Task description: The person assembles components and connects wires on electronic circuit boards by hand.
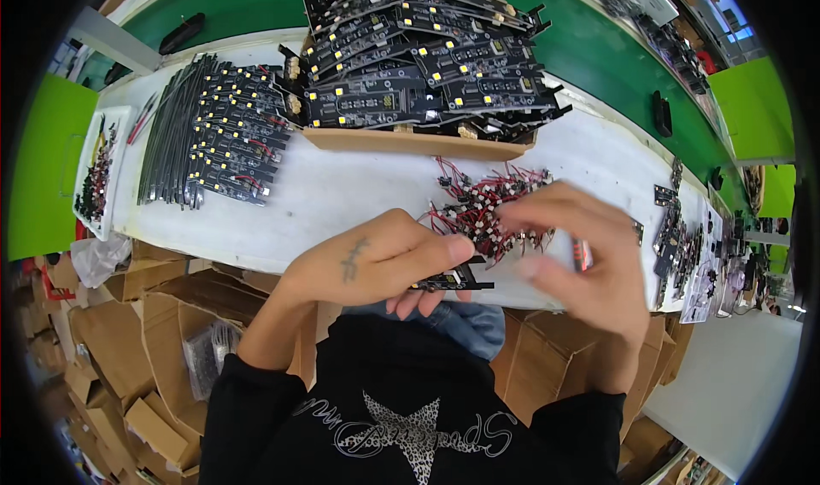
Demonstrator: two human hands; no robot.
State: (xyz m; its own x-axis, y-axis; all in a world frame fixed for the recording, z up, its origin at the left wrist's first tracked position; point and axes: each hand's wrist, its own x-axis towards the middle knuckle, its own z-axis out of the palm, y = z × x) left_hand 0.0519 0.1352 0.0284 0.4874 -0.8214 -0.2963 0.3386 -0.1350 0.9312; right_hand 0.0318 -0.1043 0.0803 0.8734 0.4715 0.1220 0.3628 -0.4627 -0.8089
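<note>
My left hand [384, 259] is closed on a black circuit board [457, 278], thumb on top and fingers underneath, just past the table's near edge. Most of that board is hidden by the hand; its forked end sticks out to the right. My right hand [589, 259], slightly blurred, hovers at the right side of a pile of small connectors with red and black wires [483, 207]. Its thumb and forefinger are spread apart, and I see nothing between them.
An open cardboard box [410, 142] heaped with black circuit boards stands behind the pile. Rows of boards with black strips [231, 135] lie left of it, beyond them a white tray [104, 173] of small parts. More boards [669, 229] lie right. Cardboard boxes [128, 335] crowd below the table.
</note>
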